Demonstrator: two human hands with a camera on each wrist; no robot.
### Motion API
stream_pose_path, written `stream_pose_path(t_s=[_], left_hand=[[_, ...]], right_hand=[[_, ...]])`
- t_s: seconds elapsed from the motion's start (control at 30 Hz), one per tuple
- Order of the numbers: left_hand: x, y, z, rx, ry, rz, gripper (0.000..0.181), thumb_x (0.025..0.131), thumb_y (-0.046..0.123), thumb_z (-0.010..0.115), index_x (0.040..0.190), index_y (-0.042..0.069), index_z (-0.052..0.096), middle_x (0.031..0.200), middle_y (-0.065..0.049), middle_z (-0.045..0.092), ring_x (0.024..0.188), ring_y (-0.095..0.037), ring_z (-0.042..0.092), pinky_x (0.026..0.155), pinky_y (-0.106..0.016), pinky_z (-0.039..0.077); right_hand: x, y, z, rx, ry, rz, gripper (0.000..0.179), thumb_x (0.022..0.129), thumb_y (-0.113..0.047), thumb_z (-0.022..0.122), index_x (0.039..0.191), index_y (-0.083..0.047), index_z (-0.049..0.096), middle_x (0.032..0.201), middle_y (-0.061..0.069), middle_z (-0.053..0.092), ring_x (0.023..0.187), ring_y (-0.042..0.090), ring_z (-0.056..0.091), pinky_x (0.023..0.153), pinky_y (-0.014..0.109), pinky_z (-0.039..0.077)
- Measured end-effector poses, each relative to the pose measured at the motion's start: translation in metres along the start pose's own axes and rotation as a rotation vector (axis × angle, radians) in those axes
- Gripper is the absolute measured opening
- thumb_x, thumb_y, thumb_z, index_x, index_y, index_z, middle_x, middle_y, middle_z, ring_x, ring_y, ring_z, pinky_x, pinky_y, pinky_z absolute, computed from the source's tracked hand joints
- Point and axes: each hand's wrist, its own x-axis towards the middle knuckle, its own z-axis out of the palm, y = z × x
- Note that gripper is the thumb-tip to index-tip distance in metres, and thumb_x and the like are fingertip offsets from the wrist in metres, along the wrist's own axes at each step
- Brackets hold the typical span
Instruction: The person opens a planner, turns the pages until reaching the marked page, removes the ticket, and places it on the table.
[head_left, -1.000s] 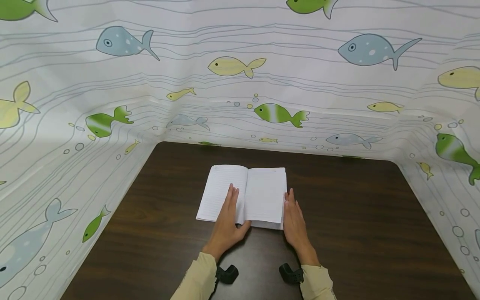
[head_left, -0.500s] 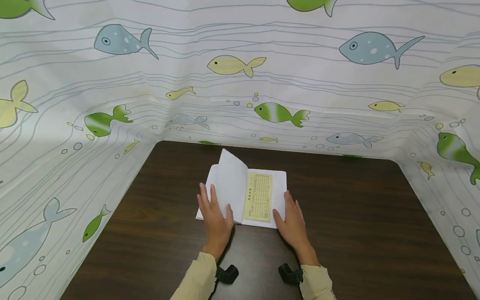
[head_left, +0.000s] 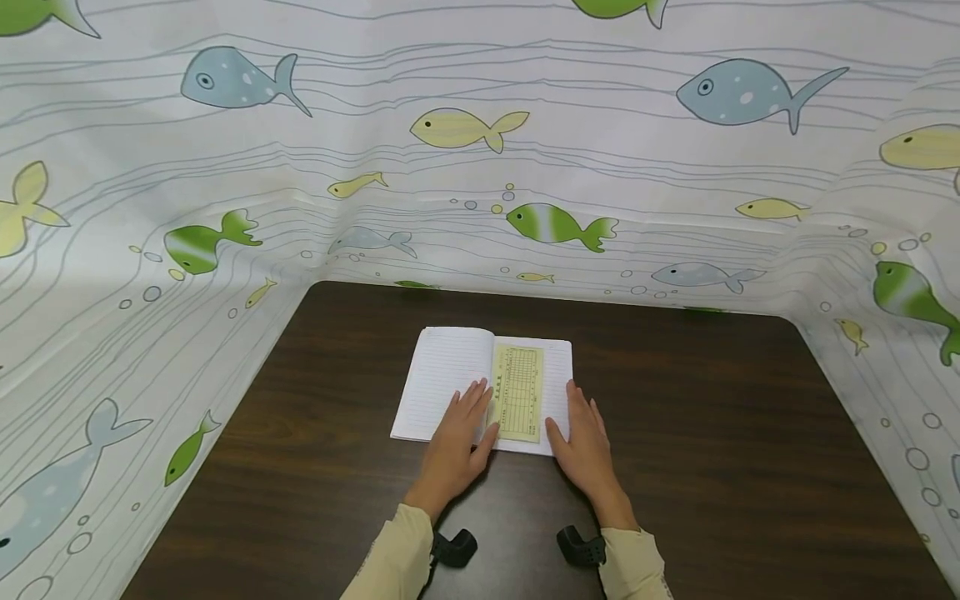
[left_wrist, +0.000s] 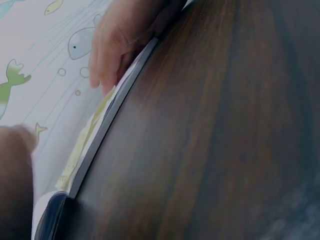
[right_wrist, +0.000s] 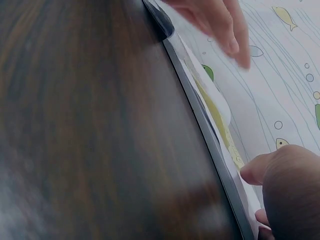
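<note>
An open notebook (head_left: 450,358) with lined white pages lies flat on the dark wooden table. On its right page is a yellow slip (head_left: 517,392) printed with a grid. My left hand (head_left: 456,442) is over the lower middle of the notebook, fingers extended, fingertips by the slip's left edge. My right hand (head_left: 587,446) holds the notebook's lower right side, thumb on the page and fingers along the outer edge. In the right wrist view that thumb (right_wrist: 257,169) reaches beside the yellow slip (right_wrist: 215,110). The dark cover edge (left_wrist: 112,117) shows in the left wrist view.
A white sheet with printed fish (head_left: 465,50) rises behind the table (head_left: 697,450) and on both sides. Black wrist cameras (head_left: 455,548) sit at both cuffs.
A white page on the right was turned over to the left, uncovering the yellow slip. My left hand swung left with it, then back to the middle; my right thumb moved onto the page.
</note>
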Motion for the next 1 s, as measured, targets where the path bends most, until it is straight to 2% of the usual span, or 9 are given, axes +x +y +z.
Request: stream_pose_path(t_s=[0.13,0.23,0.4,0.63,0.73,0.87,1.0], left_hand=[[-0.0032,0.0025,-0.0003,0.058,-0.188,0.013,0.056,0.106,0.038,0.056,0.152,0.006,0.051,0.160,-0.007,0.045,0.152,-0.023,0.035,0.126,-0.047,0.022],[-0.0045,0.0043,-0.0015,0.085,-0.251,-0.001,0.063,0.105,0.046,0.057,0.154,0.008,0.048,0.162,-0.004,0.042,0.154,-0.021,0.031,0.127,-0.044,0.020],[-0.0049,0.0066,-0.0034,0.080,-0.251,0.008,0.069,0.100,0.052,0.062,0.153,0.009,0.050,0.163,-0.006,0.040,0.154,-0.023,0.031,0.127,-0.046,0.021],[-0.0064,0.0067,-0.0031,0.097,-0.266,0.031,0.065,0.097,0.058,0.063,0.152,0.024,0.054,0.165,-0.006,0.036,0.155,-0.027,0.027,0.127,-0.047,0.019],[-0.0067,0.0065,-0.0026,0.108,-0.266,0.047,0.063,0.097,0.058,0.063,0.152,0.028,0.055,0.165,-0.007,0.037,0.156,-0.028,0.027,0.127,-0.048,0.018],[-0.0071,0.0064,-0.0018,0.112,-0.260,0.066,0.062,0.097,0.058,0.063,0.152,0.029,0.055,0.165,-0.008,0.038,0.155,-0.030,0.027,0.127,-0.050,0.019],[-0.0069,0.0069,-0.0006,0.115,-0.271,0.063,0.063,0.097,0.059,0.062,0.153,0.030,0.054,0.165,-0.008,0.037,0.156,-0.030,0.026,0.127,-0.049,0.019]], right_hand=[[0.0006,0.0010,0.0007,-0.015,0.015,-0.030,0.071,0.101,-0.020,0.061,0.157,0.010,0.030,0.162,0.027,0.034,0.152,0.042,0.029,0.125,0.058,0.014],[0.0011,0.0013,0.0012,-0.022,0.019,-0.051,0.060,0.102,-0.021,0.061,0.152,0.007,0.045,0.161,0.026,0.038,0.152,0.042,0.030,0.125,0.058,0.015],[-0.0001,0.0007,0.0014,-0.017,0.021,-0.059,0.049,0.102,-0.023,0.062,0.144,0.001,0.059,0.160,0.025,0.040,0.152,0.042,0.031,0.124,0.059,0.015],[-0.0004,0.0000,0.0013,0.031,0.045,-0.054,0.047,0.101,-0.027,0.064,0.136,0.004,0.065,0.158,0.028,0.041,0.150,0.044,0.032,0.123,0.062,0.016],[0.0010,0.0007,0.0028,0.061,0.071,-0.030,0.037,0.100,-0.027,0.068,0.123,0.002,0.073,0.156,0.028,0.044,0.149,0.045,0.034,0.123,0.062,0.017],[0.0028,0.0014,0.0026,0.140,0.113,0.008,0.021,0.098,-0.022,0.071,0.099,-0.001,0.076,0.152,0.027,0.049,0.147,0.046,0.038,0.123,0.063,0.020],[0.0024,0.0034,-0.0051,0.252,0.134,0.062,0.022,0.100,-0.022,0.070,0.097,-0.001,0.075,0.151,0.024,0.051,0.145,0.047,0.041,0.117,0.065,0.030]])
